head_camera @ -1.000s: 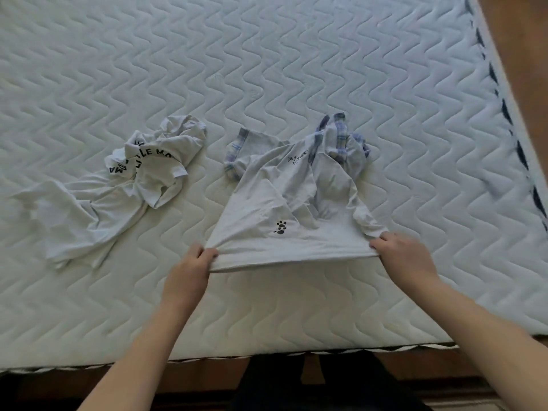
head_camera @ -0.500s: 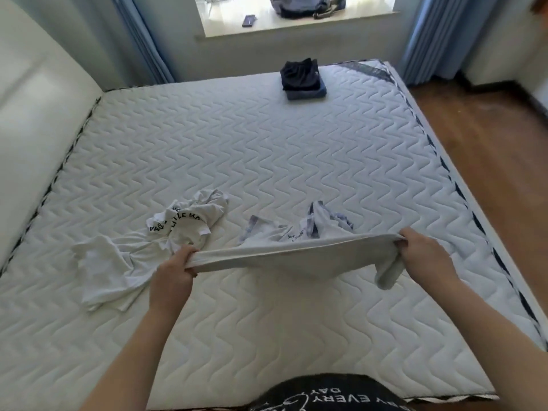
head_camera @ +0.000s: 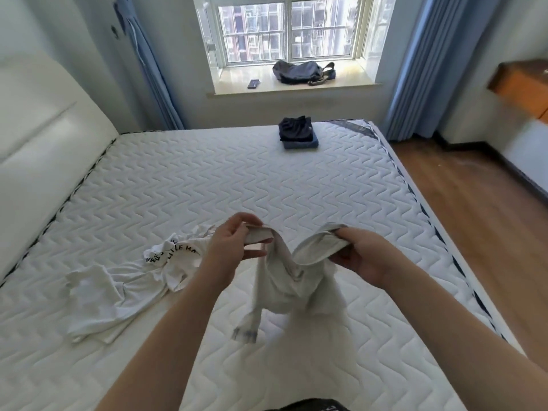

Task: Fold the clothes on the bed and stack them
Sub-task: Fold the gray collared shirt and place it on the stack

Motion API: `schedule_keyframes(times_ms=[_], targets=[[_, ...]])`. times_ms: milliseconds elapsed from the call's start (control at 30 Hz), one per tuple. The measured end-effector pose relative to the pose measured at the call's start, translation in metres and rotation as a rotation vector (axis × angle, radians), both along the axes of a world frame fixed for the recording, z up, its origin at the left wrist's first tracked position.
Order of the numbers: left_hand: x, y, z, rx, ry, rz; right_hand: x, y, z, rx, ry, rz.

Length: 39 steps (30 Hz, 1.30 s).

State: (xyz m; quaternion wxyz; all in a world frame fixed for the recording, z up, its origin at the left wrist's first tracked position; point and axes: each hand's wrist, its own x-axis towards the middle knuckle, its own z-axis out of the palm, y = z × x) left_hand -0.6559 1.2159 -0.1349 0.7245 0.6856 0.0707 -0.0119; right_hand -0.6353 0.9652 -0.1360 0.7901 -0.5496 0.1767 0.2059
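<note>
Above the bed's (head_camera: 207, 179) near edge, left hand (head_camera: 229, 247) and right hand (head_camera: 360, 256) each pinch the grey shirt (head_camera: 284, 286), fingers clamped on its hem; a white shirt (head_camera: 118, 286) lies crumpled beside.

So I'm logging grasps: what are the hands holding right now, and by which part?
Both hold the grey shirt by its hem: left hand and right hand each grip one end.

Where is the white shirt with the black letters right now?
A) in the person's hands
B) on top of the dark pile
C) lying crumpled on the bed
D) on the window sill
C: the white lettered shirt lies crumpled on the mattress, while both hands grip a different, grey shirt.
</note>
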Motion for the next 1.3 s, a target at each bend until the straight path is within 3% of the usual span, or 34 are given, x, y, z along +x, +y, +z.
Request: schedule_keyframes(times_ms=[133,267,400,600,767,1033,1100,1200,1300], targets=[[-0.008,-0.021,-0.008,0.245,-0.033,-0.21,-0.003,0.019,0.01,0.051,-0.033,0.106],[-0.017,-0.027,-0.02,0.587,-0.191,-0.355,-0.011,0.024,0.003,0.072,-0.096,0.304],[-0.02,-0.026,-0.025,0.623,-0.261,-0.216,-0.014,0.014,-0.01,-0.091,-0.171,0.444],[-0.018,-0.012,-0.015,0.626,-0.327,-0.265,0.002,0.007,-0.019,-0.702,-0.455,0.447],[-0.013,-0.011,-0.013,0.654,-0.407,-0.342,0.005,0.029,-0.029,-0.556,-0.499,0.71],[-0.016,-0.005,-0.013,0.6,-0.415,-0.236,0.007,0.048,-0.039,-0.751,-0.671,0.585],[-0.017,-0.003,-0.016,0.558,-0.356,-0.168,0.01,0.046,-0.042,-0.798,-0.603,0.485],[-0.017,0.008,-0.024,0.604,-0.282,-0.075,0.015,0.039,-0.047,-0.566,-0.371,0.269],[-0.012,0.024,-0.027,0.753,-0.337,-0.01,0.024,0.026,-0.046,-0.384,-0.19,0.033]])
